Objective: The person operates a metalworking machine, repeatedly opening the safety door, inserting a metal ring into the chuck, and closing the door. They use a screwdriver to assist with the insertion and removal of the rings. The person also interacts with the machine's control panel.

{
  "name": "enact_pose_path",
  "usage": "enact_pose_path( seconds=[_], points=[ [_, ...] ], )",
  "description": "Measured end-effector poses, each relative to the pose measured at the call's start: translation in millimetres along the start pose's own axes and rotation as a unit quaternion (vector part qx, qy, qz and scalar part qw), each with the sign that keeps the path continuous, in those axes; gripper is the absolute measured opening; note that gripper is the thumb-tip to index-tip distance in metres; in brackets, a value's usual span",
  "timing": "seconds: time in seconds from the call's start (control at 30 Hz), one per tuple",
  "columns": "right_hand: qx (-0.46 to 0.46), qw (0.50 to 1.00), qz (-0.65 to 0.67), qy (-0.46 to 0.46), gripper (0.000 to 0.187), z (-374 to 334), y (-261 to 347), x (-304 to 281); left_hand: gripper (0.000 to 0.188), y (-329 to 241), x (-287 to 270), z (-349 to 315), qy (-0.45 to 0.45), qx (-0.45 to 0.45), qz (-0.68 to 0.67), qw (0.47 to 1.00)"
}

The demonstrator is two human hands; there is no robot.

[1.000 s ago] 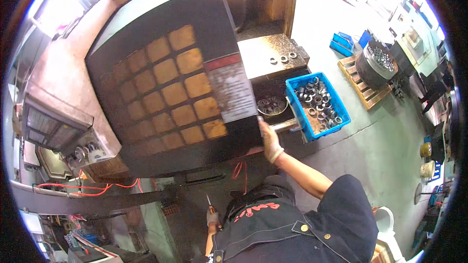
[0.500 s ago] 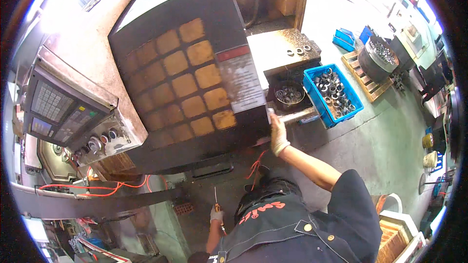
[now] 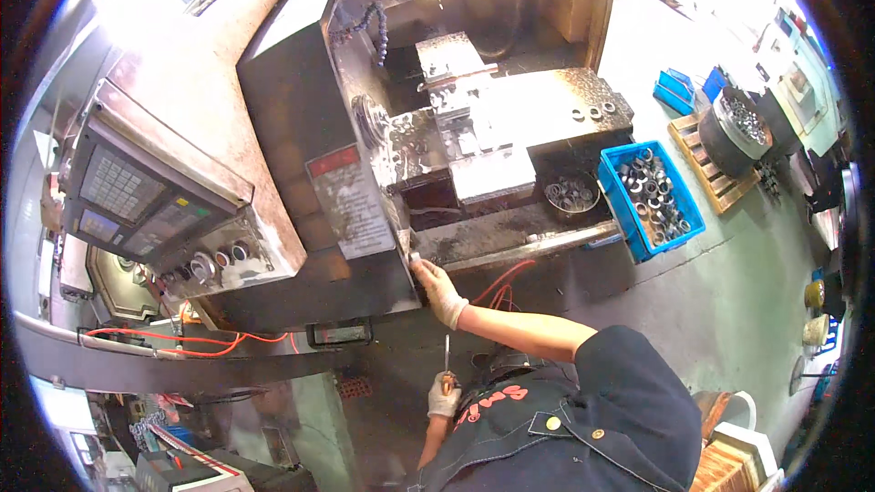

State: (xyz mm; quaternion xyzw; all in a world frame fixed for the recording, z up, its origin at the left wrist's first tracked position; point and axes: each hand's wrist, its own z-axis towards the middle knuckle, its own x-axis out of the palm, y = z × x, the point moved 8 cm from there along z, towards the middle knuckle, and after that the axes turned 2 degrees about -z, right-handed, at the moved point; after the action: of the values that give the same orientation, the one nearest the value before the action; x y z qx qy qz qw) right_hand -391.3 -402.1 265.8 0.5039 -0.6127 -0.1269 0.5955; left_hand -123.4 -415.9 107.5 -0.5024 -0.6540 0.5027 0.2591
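Touching the right hand, the door extends leftward.

A dark drum stands on a wooden pallet; a blue bin sits nearby.

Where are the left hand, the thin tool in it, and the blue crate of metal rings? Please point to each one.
Left hand (image 3: 444, 395), head view: the middle of the gloved hand.
Thin tool (image 3: 447, 353), head view: its bare shaft.
Blue crate (image 3: 674, 242), head view: its near wall.
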Motion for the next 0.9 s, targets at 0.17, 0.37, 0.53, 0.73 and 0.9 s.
enact_pose_path(
  seconds=[0.17, 0.37, 0.53, 0.73, 0.9],
  points=[
    [-0.033, 0.998, 0.035, -0.032, 0.033, 18.4, 22.2, -23.0, 0.031, -82.0, 34.0, 49.6, -0.012, 0.039, 0.09, 0.995],
    [-0.102, 0.991, -0.072, -0.04, 0.038, 42.5, 96.8, -93.6, 0.026, -187.7, 37.5, 130.9, -0.099, 0.066, 0.202, 0.972],
    [-0.053, 0.986, -0.155, 0.041, 0.026, 104.3, 78.0, -122.2, 0.03, -210.9, 29.4, 204.2, -0.139, -0.005, 0.345, 0.928],
    [-0.098, 0.942, -0.306, 0.1, 0.024, 241.5, 92.2, -73.7, 0.028, -262.8, 22.9, 243.6, -0.184, -0.031, 0.31, 0.932],
    [0.014, 0.986, -0.166, -0.027, 0.045, 385.4, 92.1, -34.3, 0.028, -285.5, 18.0, 251.6, -0.178, -0.054, 0.29, 0.939]
  ],
)
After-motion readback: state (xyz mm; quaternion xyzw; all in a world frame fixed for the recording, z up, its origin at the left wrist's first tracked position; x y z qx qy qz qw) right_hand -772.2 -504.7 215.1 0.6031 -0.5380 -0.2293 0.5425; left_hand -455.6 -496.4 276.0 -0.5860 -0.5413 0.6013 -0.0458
